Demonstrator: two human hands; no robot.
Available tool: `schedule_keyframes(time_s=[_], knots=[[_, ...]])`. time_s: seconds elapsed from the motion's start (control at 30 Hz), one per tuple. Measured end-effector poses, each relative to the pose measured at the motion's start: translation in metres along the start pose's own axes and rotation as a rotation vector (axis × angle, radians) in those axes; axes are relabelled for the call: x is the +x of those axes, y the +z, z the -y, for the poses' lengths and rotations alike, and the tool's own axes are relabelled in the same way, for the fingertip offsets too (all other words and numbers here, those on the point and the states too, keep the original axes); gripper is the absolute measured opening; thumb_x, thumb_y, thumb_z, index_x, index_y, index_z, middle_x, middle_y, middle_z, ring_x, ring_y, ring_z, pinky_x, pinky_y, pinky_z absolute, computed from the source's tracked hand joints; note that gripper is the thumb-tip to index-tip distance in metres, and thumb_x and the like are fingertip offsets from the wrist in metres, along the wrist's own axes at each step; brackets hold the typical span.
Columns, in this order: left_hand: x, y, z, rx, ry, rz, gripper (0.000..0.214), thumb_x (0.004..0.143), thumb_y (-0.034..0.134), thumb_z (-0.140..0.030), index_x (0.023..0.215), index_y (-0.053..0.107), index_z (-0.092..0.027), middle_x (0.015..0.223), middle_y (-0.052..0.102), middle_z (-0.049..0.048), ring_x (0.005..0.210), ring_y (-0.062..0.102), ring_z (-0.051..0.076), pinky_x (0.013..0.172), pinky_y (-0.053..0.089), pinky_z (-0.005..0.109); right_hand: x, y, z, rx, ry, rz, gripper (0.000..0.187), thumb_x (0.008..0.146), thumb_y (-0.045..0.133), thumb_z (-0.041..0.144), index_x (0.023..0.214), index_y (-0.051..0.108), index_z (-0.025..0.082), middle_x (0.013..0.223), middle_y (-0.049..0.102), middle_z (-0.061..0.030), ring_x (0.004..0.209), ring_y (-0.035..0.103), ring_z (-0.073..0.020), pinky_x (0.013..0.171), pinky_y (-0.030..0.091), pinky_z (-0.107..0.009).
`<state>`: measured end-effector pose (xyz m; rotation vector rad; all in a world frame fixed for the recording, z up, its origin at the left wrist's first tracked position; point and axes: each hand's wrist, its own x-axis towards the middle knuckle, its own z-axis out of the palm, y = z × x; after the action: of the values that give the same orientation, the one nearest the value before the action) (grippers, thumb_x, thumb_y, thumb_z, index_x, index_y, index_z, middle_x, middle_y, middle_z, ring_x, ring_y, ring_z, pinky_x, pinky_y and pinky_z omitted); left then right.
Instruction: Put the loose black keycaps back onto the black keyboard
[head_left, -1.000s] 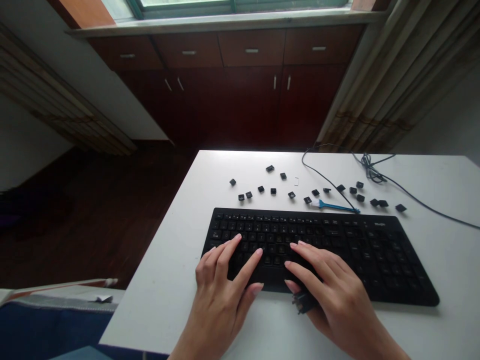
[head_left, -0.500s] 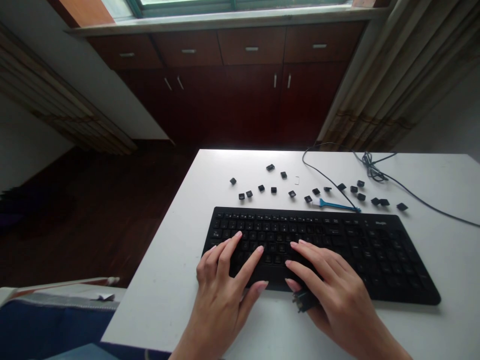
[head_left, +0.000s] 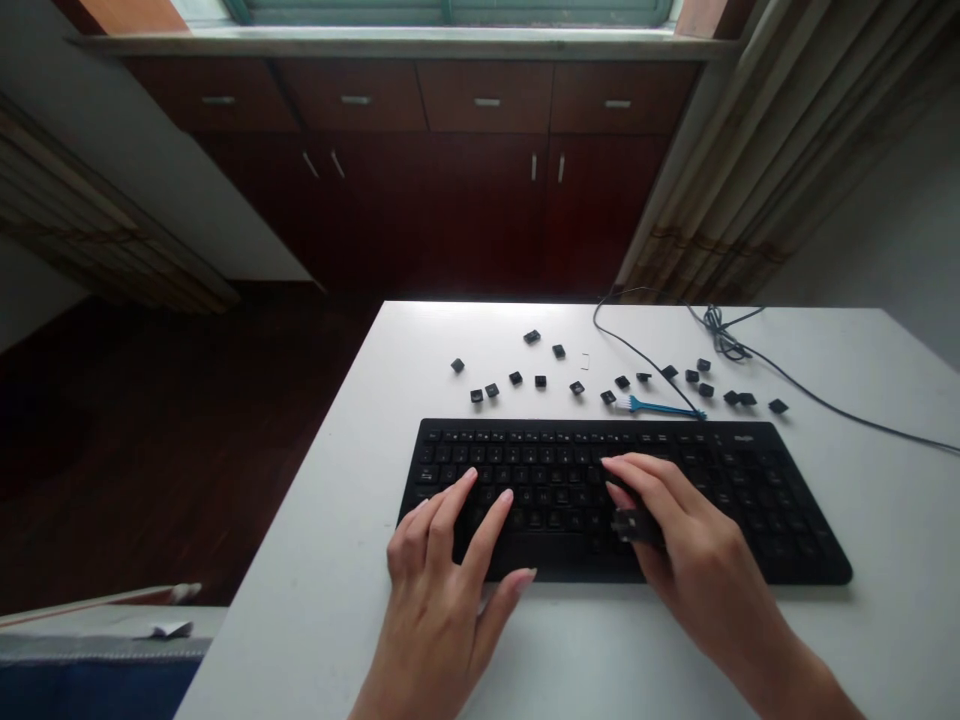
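- While the left hand [head_left: 442, 590] lies open with its fingers spread, its fingertips rest on the lower left keys and it grips nothing.
- Loose black keycaps [head_left: 515, 378] lie scattered on the white table [head_left: 300, 600] above the keyboard; a careless sweep of an arm could knock them off, and one lost on the dark floor would be hard to spot.
- Squarely near the table's front sits the black keyboard [head_left: 555, 510]; the small logo at its upper right is too blurred to read.
- Curled over the keys, the right hand [head_left: 709, 530] pinches a small dark piece [head_left: 630, 525], too hidden to identify; a loose grip could drop it among the keys.
- Just above the keyboard lies a blue brush [head_left: 656, 407] with white bristles, its handle end touching a dark cable [head_left: 718, 333]; a tug on the cable could drag it and nearby keycaps.
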<state>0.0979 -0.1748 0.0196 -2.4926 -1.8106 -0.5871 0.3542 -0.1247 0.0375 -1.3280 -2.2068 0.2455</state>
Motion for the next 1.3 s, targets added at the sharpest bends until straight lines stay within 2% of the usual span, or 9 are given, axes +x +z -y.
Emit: schedule_keyframes(time_s=[0.17,0.4,0.6,0.77,0.9,1.03,1.13,1.23,1.3], knots=[[0.0,0.0,0.001,-0.034,0.015,-0.027,0.054,0.097,0.061,-0.034,0.147,0.048,-0.02,0.154,0.038,0.0178,0.135,0.041,0.035,0.11,0.032,0.05,0.009,-0.003,-0.011,-0.082,0.03,0.117,0.04,0.095,0.053,0.01,0.132,0.06,0.023,0.127,0.063,-0.0093,0.102,0.07,-0.0249,0.089,0.06,-0.04],[0.0,-0.002,0.001,-0.067,0.026,-0.041,0.054,0.096,0.062,-0.034,0.146,0.048,-0.018,0.154,0.037,0.0189,0.135,0.04,0.036,0.111,0.03,0.053,0.02,-0.01,-0.013,-0.021,-0.045,0.227,0.048,0.09,0.045,0.003,0.131,0.059,0.024,0.13,0.061,-0.0086,0.104,0.069,-0.0237,0.088,0.061,-0.039],[-0.003,-0.006,0.003,-0.095,0.057,-0.009,0.055,0.096,0.063,-0.032,0.147,0.048,-0.019,0.156,0.034,0.0179,0.138,0.036,0.035,0.112,0.03,0.052,0.027,-0.011,-0.015,0.007,-0.077,0.233,0.047,0.086,0.046,0.0,0.124,0.06,0.022,0.127,0.063,-0.009,0.105,0.069,-0.0236,0.087,0.061,-0.038],[0.005,-0.021,0.009,-0.113,0.15,0.041,0.05,0.096,0.063,-0.029,0.143,0.052,-0.019,0.156,0.036,0.0164,0.136,0.038,0.035,0.11,0.033,0.051,0.027,-0.013,-0.019,0.002,-0.133,0.244,0.049,0.082,0.046,-0.001,0.124,0.057,0.02,0.126,0.065,-0.0103,0.108,0.068,-0.0249,0.089,0.06,-0.039],[0.026,-0.036,0.014,-0.12,0.248,0.084,0.041,0.097,0.062,-0.027,0.137,0.057,-0.019,0.15,0.045,0.0138,0.13,0.044,0.033,0.108,0.037,0.05,0.025,-0.014,-0.024,0.031,-0.153,0.25,0.051,0.079,0.049,-0.003,0.124,0.056,0.02,0.127,0.065,-0.0101,0.111,0.067,-0.0251,0.092,0.058,-0.039],[0.061,-0.047,0.012,-0.178,0.367,0.256,0.038,0.1,0.056,-0.032,0.136,0.056,-0.021,0.143,0.054,0.0096,0.123,0.052,0.03,0.102,0.043,0.048,0.031,-0.014,-0.028,0.138,-0.114,0.308,0.05,0.076,0.048,-0.005,0.118,0.058,0.022,0.119,0.068,-0.0066,0.103,0.068,-0.0223,0.088,0.057,-0.036],[0.094,-0.045,0.006,-0.338,0.363,0.352,0.033,0.1,0.055,-0.034,0.132,0.057,-0.023,0.13,0.063,0.0065,0.111,0.059,0.025,0.096,0.048,0.043,0.043,-0.018,-0.028,0.291,0.002,0.293,0.035,0.086,0.056,0.005,0.115,0.062,0.025,0.111,0.071,-0.0022,0.098,0.068,-0.0195,0.087,0.056,-0.033],[0.127,-0.041,0.0,-0.48,0.296,0.391,0.031,0.098,0.06,-0.033,0.127,0.058,-0.023,0.112,0.07,0.003,0.097,0.066,0.02,0.085,0.052,0.035,0.055,-0.026,-0.024,0.483,0.193,0.243,0.014,0.092,0.066,0.027,0.106,0.067,0.027,0.101,0.073,0.0004,0.091,0.069,-0.017,0.082,0.055,-0.028],[0.146,-0.039,-0.005,-0.574,0.305,0.392,0.033,0.095,0.067,-0.032,0.126,0.059,-0.022,0.107,0.072,0.0014,0.092,0.067,0.017,0.079,0.052,0.029,0.06,-0.032,-0.022,0.595,0.297,0.216,0.015,0.092,0.068,0.037,0.102,0.069,0.026,0.096,0.073,0.0003,0.086,0.068,-0.0161,0.078,0.055,-0.026]])
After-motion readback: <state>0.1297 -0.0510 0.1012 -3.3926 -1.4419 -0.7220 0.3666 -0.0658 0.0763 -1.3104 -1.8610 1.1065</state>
